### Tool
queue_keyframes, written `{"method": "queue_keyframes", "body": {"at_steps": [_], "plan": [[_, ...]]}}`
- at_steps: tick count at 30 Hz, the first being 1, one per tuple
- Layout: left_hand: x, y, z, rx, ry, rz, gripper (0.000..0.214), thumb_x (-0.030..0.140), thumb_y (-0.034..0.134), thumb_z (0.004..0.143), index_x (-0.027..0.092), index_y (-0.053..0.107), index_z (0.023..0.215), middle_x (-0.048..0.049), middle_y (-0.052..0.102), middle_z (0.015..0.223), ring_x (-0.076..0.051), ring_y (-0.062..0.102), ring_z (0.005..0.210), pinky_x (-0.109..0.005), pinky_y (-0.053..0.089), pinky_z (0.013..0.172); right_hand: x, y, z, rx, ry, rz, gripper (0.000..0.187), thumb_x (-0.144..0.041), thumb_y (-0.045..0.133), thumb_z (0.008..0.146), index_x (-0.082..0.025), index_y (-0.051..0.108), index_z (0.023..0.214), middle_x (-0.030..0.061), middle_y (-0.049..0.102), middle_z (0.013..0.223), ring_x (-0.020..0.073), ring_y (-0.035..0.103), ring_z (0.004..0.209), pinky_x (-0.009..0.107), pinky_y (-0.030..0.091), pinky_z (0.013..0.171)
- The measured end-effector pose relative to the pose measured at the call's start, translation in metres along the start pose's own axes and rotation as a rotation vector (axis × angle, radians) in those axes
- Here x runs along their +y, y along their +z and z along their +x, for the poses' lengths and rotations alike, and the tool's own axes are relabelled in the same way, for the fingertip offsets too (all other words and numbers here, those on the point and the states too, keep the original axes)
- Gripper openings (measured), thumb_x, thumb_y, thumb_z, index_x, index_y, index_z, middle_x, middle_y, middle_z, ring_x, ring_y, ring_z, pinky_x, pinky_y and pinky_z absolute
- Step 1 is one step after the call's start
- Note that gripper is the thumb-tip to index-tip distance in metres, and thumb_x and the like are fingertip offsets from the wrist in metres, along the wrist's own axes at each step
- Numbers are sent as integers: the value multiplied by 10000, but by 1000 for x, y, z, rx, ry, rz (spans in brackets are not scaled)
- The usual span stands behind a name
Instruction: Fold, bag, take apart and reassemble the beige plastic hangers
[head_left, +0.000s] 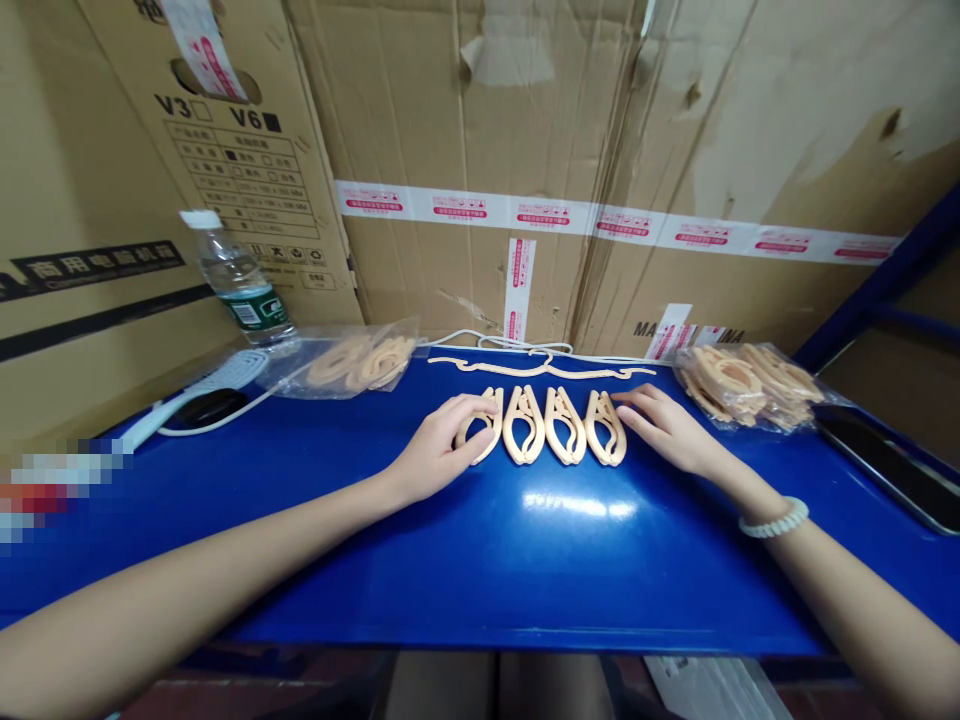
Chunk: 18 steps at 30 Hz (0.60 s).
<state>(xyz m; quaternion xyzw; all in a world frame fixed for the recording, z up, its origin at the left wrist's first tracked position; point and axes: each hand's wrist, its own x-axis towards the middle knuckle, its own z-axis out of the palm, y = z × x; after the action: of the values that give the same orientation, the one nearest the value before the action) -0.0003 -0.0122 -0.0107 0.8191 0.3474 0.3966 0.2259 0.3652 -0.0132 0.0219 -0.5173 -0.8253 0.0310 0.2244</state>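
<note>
Several beige plastic clips lie side by side in a row on the glossy blue table. My left hand rests on the leftmost clip, fingers spread over it. At the right end of the row, my right hand lies flat beside the last clip, its fingertips touching it. A thin beige hanger bar lies just behind the row.
A clear bag of beige clips sits at the back left, another bag at the back right. A water bottle, a white handled gadget and a black phone lie about. Cardboard boxes wall the back.
</note>
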Motion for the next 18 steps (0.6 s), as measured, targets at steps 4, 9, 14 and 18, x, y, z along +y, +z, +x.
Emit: {"method": "queue_keyframes", "body": {"at_steps": [4,9,14,18], "plan": [[-3,1,0,34,-41,-22,204,310,550,952,223,646,1109,-70,687,1184,-253,621,1165,-416,464,1025,10,5,3,119,28,27,490,-525,415,1012,-161,722,1128,162,683,1142,329,652,1075,511,498,1005],[-2,3,-1,23,23,11,199,283,547,950,220,644,1113,-77,684,1191,-254,615,1159,-419,464,1017,22,10,4,175,81,62,424,-472,459,987,-166,714,1134,148,711,1180,327,663,1110,498,514,1006],[5,3,-3,37,147,50,186,261,523,962,196,641,1090,-96,692,1148,-252,622,1118,-429,473,1004,27,9,12,143,108,-28,390,-387,443,994,-153,686,1189,146,707,1233,308,662,1150,463,533,1004],[9,2,-2,42,174,56,172,255,528,955,196,647,1064,-94,703,1126,-249,624,1095,-439,483,991,26,4,32,27,66,-141,338,-268,488,969,-137,688,1208,151,704,1250,297,650,1184,443,505,1048]]}}
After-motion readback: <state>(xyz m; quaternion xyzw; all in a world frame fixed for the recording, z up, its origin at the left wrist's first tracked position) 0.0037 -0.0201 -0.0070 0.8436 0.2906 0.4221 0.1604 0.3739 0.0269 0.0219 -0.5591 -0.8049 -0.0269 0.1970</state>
